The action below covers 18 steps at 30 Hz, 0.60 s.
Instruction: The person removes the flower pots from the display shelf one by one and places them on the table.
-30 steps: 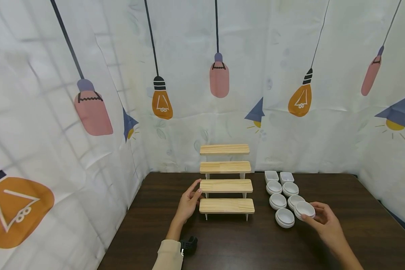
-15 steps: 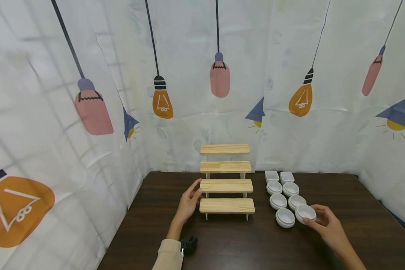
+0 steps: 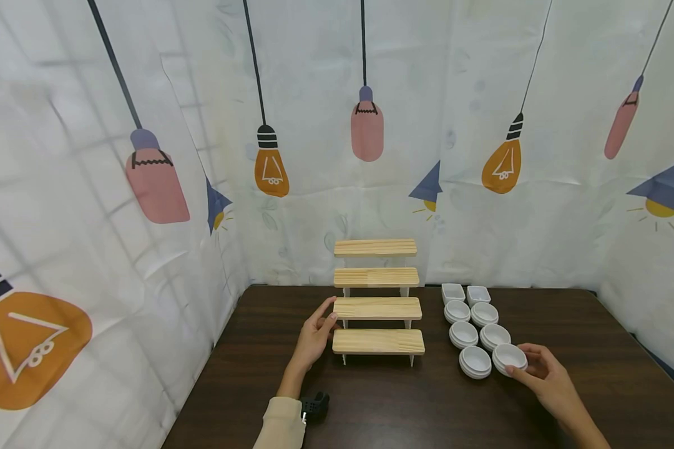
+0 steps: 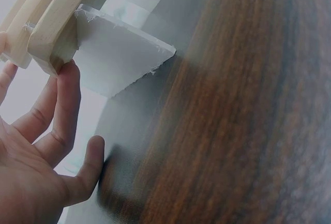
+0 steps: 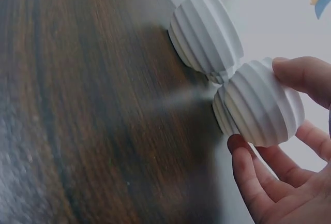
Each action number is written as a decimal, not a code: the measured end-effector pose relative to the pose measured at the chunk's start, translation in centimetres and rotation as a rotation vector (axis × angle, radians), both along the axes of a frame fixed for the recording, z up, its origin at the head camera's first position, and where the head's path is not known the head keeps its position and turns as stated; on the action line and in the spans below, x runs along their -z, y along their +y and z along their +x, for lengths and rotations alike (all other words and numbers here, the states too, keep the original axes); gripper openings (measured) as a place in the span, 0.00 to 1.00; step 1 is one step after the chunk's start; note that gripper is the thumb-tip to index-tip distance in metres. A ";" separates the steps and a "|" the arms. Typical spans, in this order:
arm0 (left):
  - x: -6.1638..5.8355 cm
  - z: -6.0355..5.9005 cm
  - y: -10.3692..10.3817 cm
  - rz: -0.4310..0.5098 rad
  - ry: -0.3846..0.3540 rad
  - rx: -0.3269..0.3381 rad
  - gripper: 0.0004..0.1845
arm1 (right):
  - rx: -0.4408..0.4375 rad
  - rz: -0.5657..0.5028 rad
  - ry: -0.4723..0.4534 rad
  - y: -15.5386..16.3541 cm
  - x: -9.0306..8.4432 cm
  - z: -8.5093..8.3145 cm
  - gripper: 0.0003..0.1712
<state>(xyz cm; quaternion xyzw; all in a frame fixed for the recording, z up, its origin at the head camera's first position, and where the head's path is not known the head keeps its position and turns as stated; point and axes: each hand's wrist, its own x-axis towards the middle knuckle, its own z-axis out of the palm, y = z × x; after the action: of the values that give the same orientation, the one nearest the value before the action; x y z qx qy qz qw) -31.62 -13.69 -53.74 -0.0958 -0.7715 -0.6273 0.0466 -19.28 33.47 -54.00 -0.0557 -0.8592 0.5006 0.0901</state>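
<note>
My right hand (image 3: 545, 378) pinches a small round white ribbed pot (image 3: 509, 357) at the near end of the right column of pots. In the right wrist view, thumb and fingers sit on opposite sides of this ribbed pot (image 5: 264, 102), which stands close beside another ribbed pot (image 5: 206, 35). My left hand (image 3: 313, 337) is at the left end of a four-step wooden display stand (image 3: 377, 308). The left wrist view has a fingertip touching the end of a wooden step (image 4: 59, 32), the other fingers loosely bent. A clear support panel (image 4: 121, 48) holds that step up.
Several round white pots (image 3: 463, 335) stand in two columns right of the stand, with two square white pots (image 3: 452, 292) at their back. Everything rests on a dark wooden table (image 3: 404, 405). A white curtain (image 3: 314, 218) printed with lamps hangs behind.
My right hand has lowered the held pot slightly toward the near right, in line with its column. The left hand and the stand have stayed put.
</note>
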 end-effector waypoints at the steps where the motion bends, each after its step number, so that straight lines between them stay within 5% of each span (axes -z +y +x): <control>1: 0.0 0.0 0.0 0.002 0.002 -0.001 0.24 | -0.001 0.001 0.001 0.0 0.0 0.0 0.33; 18: 0.0 0.0 0.0 -0.006 -0.005 0.001 0.25 | -0.044 0.082 -0.005 0.8 0.5 -0.1 0.33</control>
<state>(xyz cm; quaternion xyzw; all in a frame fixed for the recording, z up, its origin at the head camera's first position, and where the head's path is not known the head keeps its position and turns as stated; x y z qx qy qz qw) -31.63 -13.70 -53.74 -0.0948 -0.7734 -0.6252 0.0442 -19.35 34.28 -54.49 -0.0344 -0.8801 0.4669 0.0788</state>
